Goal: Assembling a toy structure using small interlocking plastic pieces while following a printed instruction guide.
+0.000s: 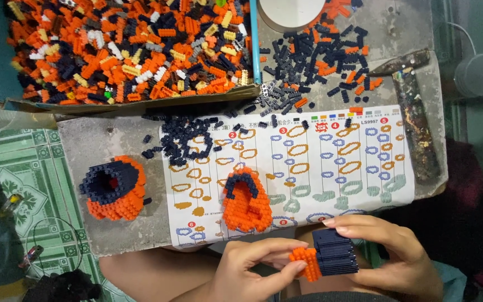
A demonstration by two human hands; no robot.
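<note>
At the bottom centre of the frame, both hands hold one small brick build (pixel 326 256) over the person's lap, just below the near edge of the grey worktop (pixel 85 140). The build has a dark navy ribbed block on its right and a small orange part on its left. The left hand (pixel 247 274) has its fingers (pixel 292 270) closed on the orange part, thumb above and forefinger beneath. The right hand (pixel 392 251) wraps the navy block from the right and behind, its fingers closed along the top of the block. Just above the hands, a printed instruction sheet (pixel 331 162) with orange, blue and green outline shapes lies on the worktop, and a rounded orange model with a navy arch (pixel 245 199) stands on its lower left part. To the left of the sheet sits a second orange and navy model (pixel 114 187) with a hollow navy top. Loose navy bricks (pixel 183 137) lie scattered at the sheet's upper left corner, and more navy and orange bricks (pixel 331 56) spread across the upper centre. A shallow cardboard box (pixel 129 50) filled with mixed orange, navy, yellow and white bricks fills the upper left. A worn hammer (pixel 412 106) lies at the right edge of the worktop.
</note>
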